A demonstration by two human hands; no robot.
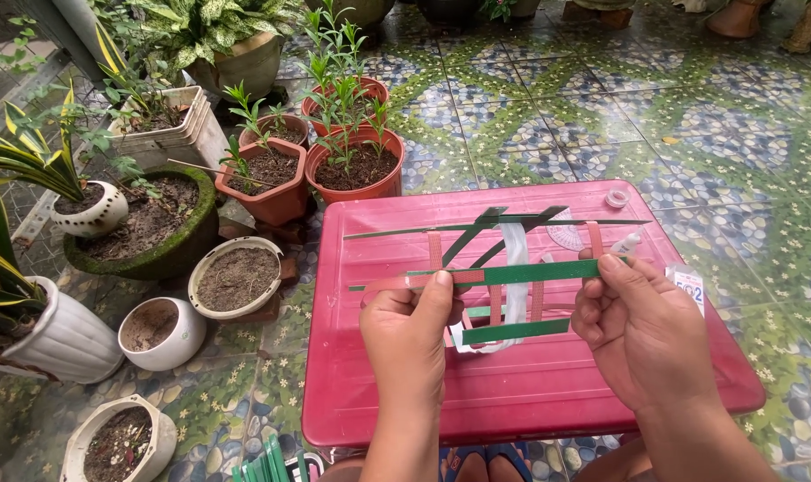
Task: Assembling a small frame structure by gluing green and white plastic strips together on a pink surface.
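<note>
Both hands hold a loose weave (503, 277) of flat strips above a red desk (530, 393). The left hand (410, 344) pinches the left end of a green crosswise strip, thumb on top. The right hand (642, 330) grips that strip's right end, fingers curled around it. The weave is open and uneven: dark green strips run crosswise and slantwise, reddish-brown strips stand upright, and one white strip (515, 268) hangs down the middle. A small tape roll (617, 198) and a clear protractor (566, 234) lie on the desk beyond. Potted plants (352, 161) stand on the tiled floor to the left.
</note>
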